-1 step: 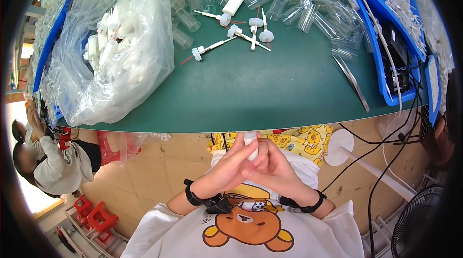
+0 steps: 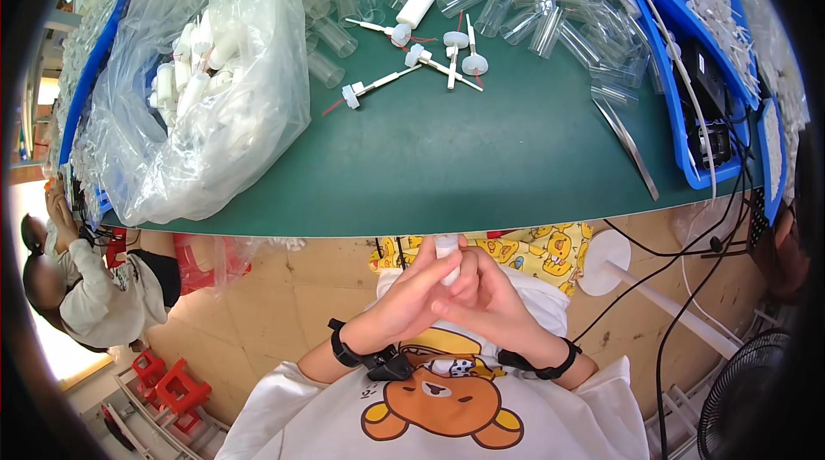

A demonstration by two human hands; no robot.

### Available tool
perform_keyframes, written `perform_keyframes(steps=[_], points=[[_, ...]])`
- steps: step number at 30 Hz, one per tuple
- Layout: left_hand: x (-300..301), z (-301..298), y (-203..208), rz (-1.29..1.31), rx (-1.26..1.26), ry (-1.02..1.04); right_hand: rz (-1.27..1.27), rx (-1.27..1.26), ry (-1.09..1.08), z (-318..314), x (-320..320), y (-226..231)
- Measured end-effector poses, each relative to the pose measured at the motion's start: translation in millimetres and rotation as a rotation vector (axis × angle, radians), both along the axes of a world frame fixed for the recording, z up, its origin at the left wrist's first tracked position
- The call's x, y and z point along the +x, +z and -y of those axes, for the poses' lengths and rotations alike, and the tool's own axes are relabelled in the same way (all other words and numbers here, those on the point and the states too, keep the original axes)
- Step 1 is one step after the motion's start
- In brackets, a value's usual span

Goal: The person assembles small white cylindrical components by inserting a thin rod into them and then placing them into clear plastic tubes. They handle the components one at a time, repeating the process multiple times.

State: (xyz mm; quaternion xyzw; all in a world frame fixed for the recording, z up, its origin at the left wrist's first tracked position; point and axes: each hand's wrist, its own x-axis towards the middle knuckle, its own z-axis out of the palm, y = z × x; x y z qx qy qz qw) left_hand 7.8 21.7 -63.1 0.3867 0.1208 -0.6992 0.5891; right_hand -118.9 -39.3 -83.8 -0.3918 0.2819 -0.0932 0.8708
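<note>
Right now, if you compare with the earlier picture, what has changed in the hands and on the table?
Nothing has visibly changed. The left hand and right hand are still together around the small white piece. The tweezers, plastic bag and white parts with red wires stayed in place.

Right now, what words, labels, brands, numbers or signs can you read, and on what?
Nothing reads clearly.
White shirt: a small dark mark beside the printed bear, too small to read.
White piece between left hand and right hand: no lettering I can make out.
Clear tubes and tweezers: none that I can make out.
</note>
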Motion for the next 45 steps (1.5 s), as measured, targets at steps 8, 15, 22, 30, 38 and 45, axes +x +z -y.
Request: perform_keyframes(steps=[8,15,22,30,38,45], points=[[-8,15,-17,0.043,-0.166,-0.054,-0.049,-0.134,-0.13,8,10,3],[-27,19,-27,0.057,-0.099,0.096,-0.117,-0.054,-0.062,22,8,3],[-41,27,-30,0.054,-0.122,0.218,-0.199,-0.166,-0.027,33,5,7],[-44,42,-14,0.124,-0.054,0.251,-0.209,-0.161,-0.075,42,4,11],[-30,34,-17,0.04,-0.133,0.143,-0.164,-0.17,-0.139,31,9,10],[19,6,-28,-0.1,-0.36,-0.173,-0.033,-0.129,-0.033,0,16,8]])
